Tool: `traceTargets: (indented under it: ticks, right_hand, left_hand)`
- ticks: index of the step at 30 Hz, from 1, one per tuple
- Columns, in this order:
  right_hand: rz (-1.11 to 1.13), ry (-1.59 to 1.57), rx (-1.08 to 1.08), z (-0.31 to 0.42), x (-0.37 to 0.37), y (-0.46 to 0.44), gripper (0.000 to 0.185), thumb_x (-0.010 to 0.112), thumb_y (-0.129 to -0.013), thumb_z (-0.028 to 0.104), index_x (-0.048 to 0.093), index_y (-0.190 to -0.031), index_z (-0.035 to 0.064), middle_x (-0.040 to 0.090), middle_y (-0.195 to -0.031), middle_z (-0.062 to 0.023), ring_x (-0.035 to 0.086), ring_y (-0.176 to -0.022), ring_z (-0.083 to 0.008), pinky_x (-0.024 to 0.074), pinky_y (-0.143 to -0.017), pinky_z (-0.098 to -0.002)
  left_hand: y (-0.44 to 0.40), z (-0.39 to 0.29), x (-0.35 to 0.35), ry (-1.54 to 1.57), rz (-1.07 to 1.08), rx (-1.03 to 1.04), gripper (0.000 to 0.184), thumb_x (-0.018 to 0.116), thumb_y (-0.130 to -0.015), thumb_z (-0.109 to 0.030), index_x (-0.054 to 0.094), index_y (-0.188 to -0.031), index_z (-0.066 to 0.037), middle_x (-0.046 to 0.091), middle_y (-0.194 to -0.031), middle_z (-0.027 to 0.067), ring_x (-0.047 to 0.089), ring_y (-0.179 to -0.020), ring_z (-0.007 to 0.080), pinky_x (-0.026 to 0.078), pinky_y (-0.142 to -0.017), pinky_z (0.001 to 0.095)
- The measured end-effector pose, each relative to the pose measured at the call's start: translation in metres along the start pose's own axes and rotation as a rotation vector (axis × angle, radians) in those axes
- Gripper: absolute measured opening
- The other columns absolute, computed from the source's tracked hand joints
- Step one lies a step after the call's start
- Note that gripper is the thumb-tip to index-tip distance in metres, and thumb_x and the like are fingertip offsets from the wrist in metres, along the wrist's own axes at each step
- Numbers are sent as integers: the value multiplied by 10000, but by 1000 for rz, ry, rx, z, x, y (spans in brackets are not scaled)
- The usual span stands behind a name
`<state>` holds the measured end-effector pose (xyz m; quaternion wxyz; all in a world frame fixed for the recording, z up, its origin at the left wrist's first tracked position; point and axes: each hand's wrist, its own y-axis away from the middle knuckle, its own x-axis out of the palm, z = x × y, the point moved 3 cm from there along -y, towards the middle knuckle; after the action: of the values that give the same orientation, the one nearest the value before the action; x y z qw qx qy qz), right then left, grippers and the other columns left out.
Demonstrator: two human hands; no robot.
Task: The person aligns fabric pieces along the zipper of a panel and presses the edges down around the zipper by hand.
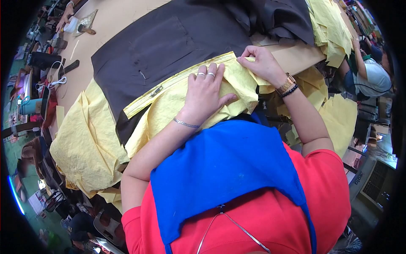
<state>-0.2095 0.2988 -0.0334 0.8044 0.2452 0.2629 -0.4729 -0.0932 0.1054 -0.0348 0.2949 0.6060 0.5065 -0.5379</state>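
I have the left hand lying flat, fingers a little apart, pressing the yellow cloth against the near side of the zipper; it grasps nothing. To its right, the right hand pinches the cloth's far edge between thumb and fingertips, just beside the zipper's right end. The zipper slants from near left to far right, its slider toward the left end.

For a clean line, I'd press lightly with the left palm, steadying the layers without dragging them, and draw the pinched edge evenly, parallel to the zipper. I'd also ease out the folds between the hands; puckers there could, I judge, pull the edge askew.

Beyond the zipper, the dark cloth spreads over the table, bunched at far right. More yellow fabric hangs at left. Farther off, a co-worker in white is at right, and a small brown-handled tool lies far left.
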Motion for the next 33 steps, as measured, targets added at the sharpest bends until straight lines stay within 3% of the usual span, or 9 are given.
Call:
traceTargets:
  ticks: [6,9,12,15,18,24,27,33]
  right_hand:
    - [-9,79,39,6,-4,-5,193,769,-895,187,685,-889,13,664,-810,-33,618,-786,-97,513,-718,-276]
    - [-85,193,-306,16,-3,-5,158,755,-860,235,727,-916,90,713,-886,-57,691,-886,-240,528,-790,-372]
    - [-124,577,-489,32,-1,6,72,734,-874,151,731,-928,103,697,-928,-74,667,-873,-214,509,-805,-356]
    - [-81,801,-635,31,4,13,149,661,-883,147,725,-1012,107,694,-1009,-71,655,-939,-228,492,-835,-371]
    - [-25,947,-676,36,6,24,262,595,-887,129,690,-1128,87,684,-1076,-65,643,-1011,-230,495,-848,-365]
    - [26,869,-681,35,6,25,302,578,-878,131,639,-1154,27,681,-1080,-70,628,-1035,-221,491,-843,-381]
    - [-62,965,-735,45,14,31,323,553,-895,122,627,-1197,37,675,-1095,-95,617,-1077,-243,485,-879,-394]
    - [2,960,-629,50,21,37,425,517,-940,132,592,-1356,97,660,-1159,-127,616,-1112,-252,459,-891,-419]
  left_hand:
    - [0,1,0,5,4,2,875,639,-841,-691,534,-1427,-50,553,-1304,140,521,-1203,306,420,-956,435]
    - [-1,0,0,9,7,1,871,636,-844,-690,534,-1425,-49,555,-1308,141,524,-1198,308,421,-955,434]
    - [0,1,1,16,-22,8,867,634,-847,-689,534,-1423,-49,556,-1313,142,524,-1196,309,422,-954,434]
    - [1,0,0,26,-2,-8,868,636,-848,-685,532,-1427,-48,560,-1311,142,523,-1201,311,424,-953,436]
    - [1,0,0,19,-7,-3,866,638,-849,-681,531,-1430,-47,565,-1310,142,523,-1209,313,428,-949,440]
    - [1,1,0,38,-7,-11,855,647,-855,-662,528,-1436,-45,565,-1318,144,527,-1215,318,433,-963,445]
    - [2,2,4,49,-39,-6,855,651,-858,-653,524,-1441,-39,566,-1327,149,532,-1213,319,435,-971,447]
    - [15,10,2,143,-106,11,779,649,-904,-573,515,-1436,-20,581,-1358,173,529,-1278,344,433,-1046,463]
